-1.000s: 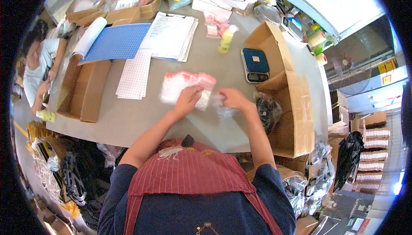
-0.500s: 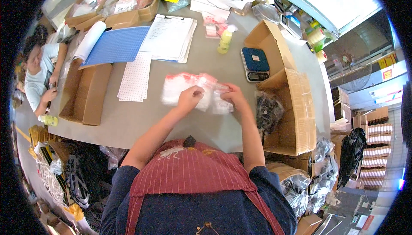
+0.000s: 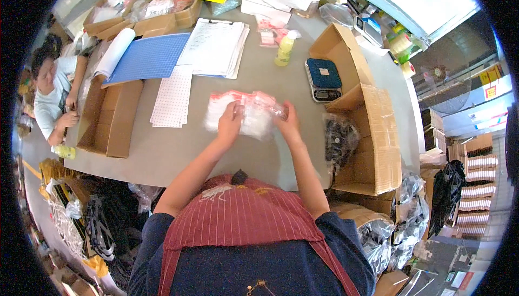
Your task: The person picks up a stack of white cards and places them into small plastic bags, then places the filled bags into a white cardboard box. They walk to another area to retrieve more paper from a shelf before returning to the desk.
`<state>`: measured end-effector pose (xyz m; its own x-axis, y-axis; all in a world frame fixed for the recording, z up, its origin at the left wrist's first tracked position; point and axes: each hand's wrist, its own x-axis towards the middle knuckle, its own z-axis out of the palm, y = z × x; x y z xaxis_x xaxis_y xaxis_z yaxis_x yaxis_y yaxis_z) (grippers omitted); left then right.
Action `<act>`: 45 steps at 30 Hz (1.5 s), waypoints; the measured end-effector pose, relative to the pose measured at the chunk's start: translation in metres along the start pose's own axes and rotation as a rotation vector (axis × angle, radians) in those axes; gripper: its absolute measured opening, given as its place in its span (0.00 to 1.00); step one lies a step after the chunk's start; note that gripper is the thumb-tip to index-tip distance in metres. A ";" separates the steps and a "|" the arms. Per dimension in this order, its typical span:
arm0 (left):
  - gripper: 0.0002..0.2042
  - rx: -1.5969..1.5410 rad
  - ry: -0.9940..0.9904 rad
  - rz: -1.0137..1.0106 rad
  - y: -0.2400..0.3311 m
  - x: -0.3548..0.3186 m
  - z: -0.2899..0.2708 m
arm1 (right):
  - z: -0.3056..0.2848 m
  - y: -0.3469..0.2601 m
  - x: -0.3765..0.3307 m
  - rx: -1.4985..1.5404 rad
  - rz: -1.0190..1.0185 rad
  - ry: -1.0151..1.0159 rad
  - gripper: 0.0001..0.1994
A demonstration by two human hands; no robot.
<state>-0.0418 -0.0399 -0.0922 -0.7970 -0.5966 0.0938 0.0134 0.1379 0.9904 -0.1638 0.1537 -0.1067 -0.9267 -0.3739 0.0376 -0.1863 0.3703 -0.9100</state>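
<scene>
In front of me on the grey table lies a spread pile of clear zip bags (image 3: pixel 255 126) with red top edges, blurred in places. My left hand (image 3: pixel 230 122) is on the left part of the pile, fingers curled and closed on the bags. At the right edge, my right hand (image 3: pixel 289 123) has its thumb and fingers closed on the crumpled end of a clear bag. Whether that bag contains anything is too blurred to tell.
Right of the pile are a digital scale (image 3: pixel 323 80), open cardboard boxes (image 3: pixel 378 134) and a black plastic-wrapped bundle (image 3: pixel 341 139). A yellow bottle (image 3: pixel 284 48), papers (image 3: pixel 213 47), a label sheet (image 3: pixel 172 99) and another box (image 3: pixel 111 118) lie beyond and left. A co-worker (image 3: pixel 54 91) sits at the far left.
My right hand has moved slightly left, and the bag at its fingers has come closer to the pile. My left hand has shifted a little left with its fingers now pointing farther up.
</scene>
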 end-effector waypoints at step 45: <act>0.54 1.134 0.208 -0.358 0.006 0.090 -0.215 | -0.002 -0.026 -0.058 -0.652 -0.442 0.061 0.31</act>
<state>0.0164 -0.2631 -0.0556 -0.5334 -0.8444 -0.0493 -0.8091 0.4924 0.3207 -0.1060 0.1677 -0.0840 -0.7351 -0.5621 0.3790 -0.6775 0.6294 -0.3806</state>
